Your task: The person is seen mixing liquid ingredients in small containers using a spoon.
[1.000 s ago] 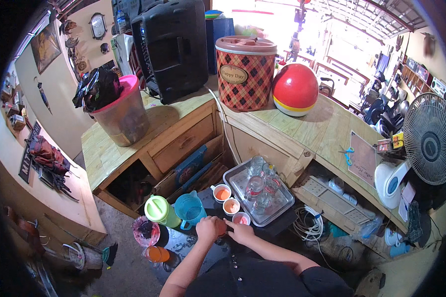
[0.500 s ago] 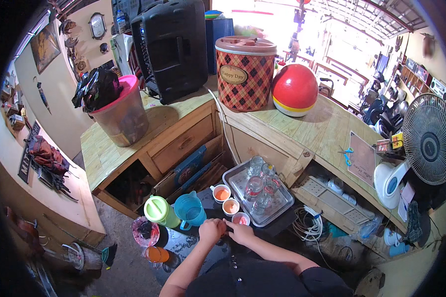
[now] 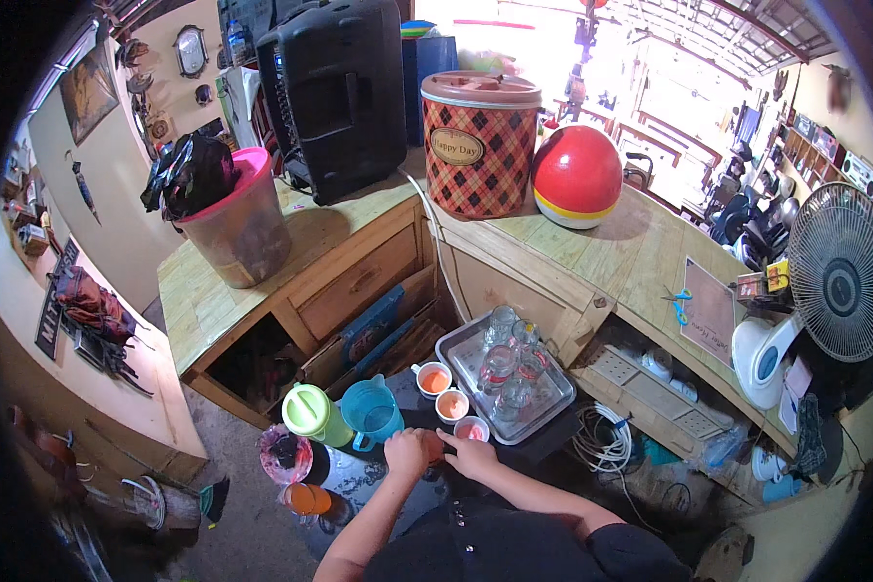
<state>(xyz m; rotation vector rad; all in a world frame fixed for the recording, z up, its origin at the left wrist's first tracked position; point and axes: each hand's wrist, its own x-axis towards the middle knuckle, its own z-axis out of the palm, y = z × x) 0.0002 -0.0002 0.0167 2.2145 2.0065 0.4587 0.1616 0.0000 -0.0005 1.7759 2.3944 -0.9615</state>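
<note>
My left hand [image 3: 407,448] is closed over a small orange item [image 3: 434,446], largely hidden by the fingers. My right hand [image 3: 469,458] meets it from the right, index finger extended and other fingers curled against it. Just behind stand three white cups with orange or pink contents [image 3: 435,381] [image 3: 452,405] [image 3: 472,429]. A blue pitcher [image 3: 369,407] and lidded green pitcher [image 3: 312,417] stand to the left, beside a pink plastic bag with dark contents [image 3: 284,456] and a glass of orange liquid [image 3: 307,500]. A metal tray [image 3: 553,407] holds several glasses [image 3: 511,364].
Beyond the dark tabletop [image 3: 349,485], a wooden counter [image 3: 572,252] carries a bucket [image 3: 238,238], black speaker [image 3: 335,107], plaid cooler [image 3: 480,170], red ball-shaped container [image 3: 577,175] and white fan [image 3: 757,354]. A coiled hose [image 3: 601,446] lies at right, below open shelving.
My hands have shifted very slightly over the small orange item, with the left fingers moving a little. Everything else stays where it was.
</note>
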